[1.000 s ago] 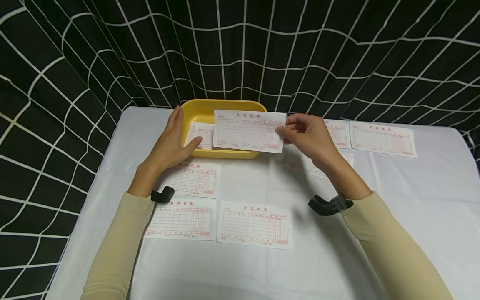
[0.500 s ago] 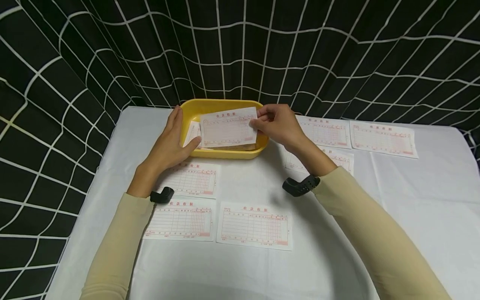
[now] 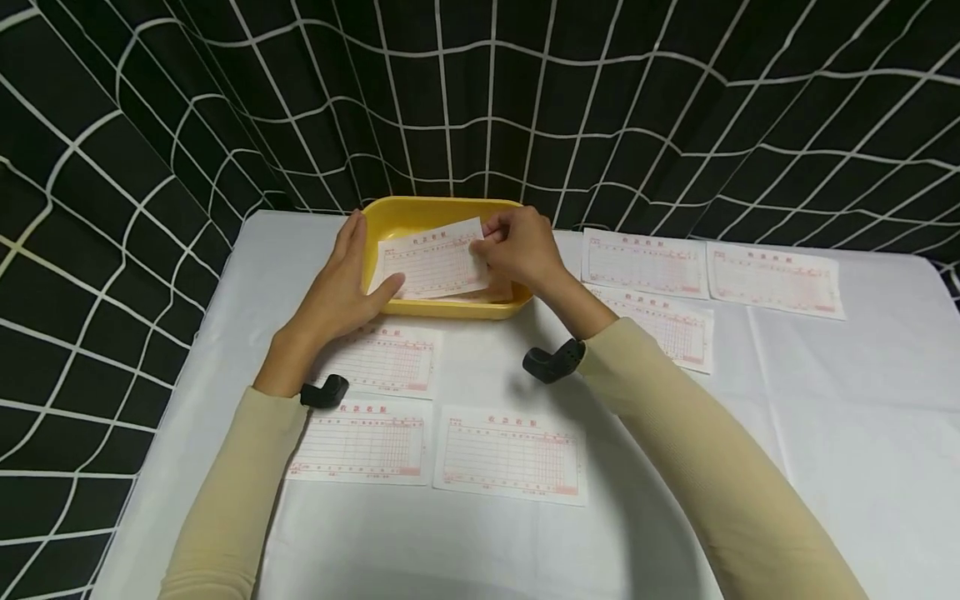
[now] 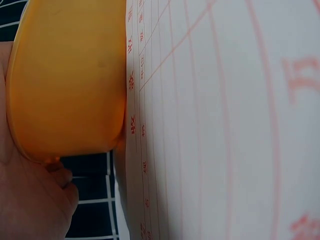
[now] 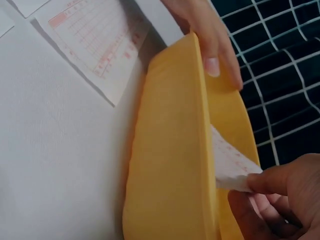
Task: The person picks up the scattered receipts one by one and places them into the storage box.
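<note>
A yellow plastic tub [image 3: 457, 310] stands at the back of the table. My left hand [image 3: 330, 283] holds its left end, with the thumb over the rim and the fingers along the outer side. In the head view, my right hand [image 3: 522, 248] pinches the right end of a white receipt slip [image 3: 431, 265] printed in red, between thumb and fingers. That slip lies tilted within the tub. In the right wrist view, the slip [image 5: 232, 160] reaches down behind the tub's wall [image 5: 170, 145]. Below it another paper edge shows, mostly hidden.
Two receipt slips lie side by side at the front, one slip [image 3: 510, 454] right of the other. Another receipt [image 3: 386, 358] sits partly under my left wrist. Three more receipts [image 3: 645, 262] lie on the right. A black curtain with white netting [image 3: 487, 92] rises behind the table.
My right hand has moved left with the receipt slip, from over the tub's right edge down into the tub. My left hand has stayed on the tub.
</note>
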Demonstrator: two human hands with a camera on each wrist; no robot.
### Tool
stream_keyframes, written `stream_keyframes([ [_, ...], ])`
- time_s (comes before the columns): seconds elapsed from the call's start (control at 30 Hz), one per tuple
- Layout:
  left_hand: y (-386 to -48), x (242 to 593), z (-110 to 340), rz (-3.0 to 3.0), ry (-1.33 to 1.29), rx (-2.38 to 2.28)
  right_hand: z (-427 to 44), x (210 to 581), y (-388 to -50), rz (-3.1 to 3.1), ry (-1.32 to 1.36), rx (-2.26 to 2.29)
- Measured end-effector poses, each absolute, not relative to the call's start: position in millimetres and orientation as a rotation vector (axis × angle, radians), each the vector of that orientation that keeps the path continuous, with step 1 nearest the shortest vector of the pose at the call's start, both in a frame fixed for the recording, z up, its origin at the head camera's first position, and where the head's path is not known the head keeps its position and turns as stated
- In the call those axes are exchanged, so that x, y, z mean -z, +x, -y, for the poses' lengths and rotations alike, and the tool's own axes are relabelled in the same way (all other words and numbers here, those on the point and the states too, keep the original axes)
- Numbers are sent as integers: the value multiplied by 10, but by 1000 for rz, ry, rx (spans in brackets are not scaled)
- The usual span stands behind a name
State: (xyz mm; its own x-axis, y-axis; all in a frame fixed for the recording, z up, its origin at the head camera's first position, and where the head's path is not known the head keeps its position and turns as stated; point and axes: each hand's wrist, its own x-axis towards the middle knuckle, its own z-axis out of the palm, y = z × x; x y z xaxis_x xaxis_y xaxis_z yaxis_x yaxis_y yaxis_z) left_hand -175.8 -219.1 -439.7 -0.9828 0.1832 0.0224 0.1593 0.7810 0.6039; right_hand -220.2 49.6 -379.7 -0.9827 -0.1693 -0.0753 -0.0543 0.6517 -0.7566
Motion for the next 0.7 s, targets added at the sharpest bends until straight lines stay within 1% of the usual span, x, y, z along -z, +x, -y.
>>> stream_keyframes([
  [0.2, -1749, 4377, 2196, -2928, 263, -981, -414, 3763, -2164, -2702, -259, 1154],
  [0.53, -1754, 4390, 2182, -2928, 275, -978, -440, 3666, -2042, -2698, -360, 964],
  [0.7, -1757, 4404, 2168, -2935, 278, -982, -564, 3628, -1878, -2734, -531, 1051],
])
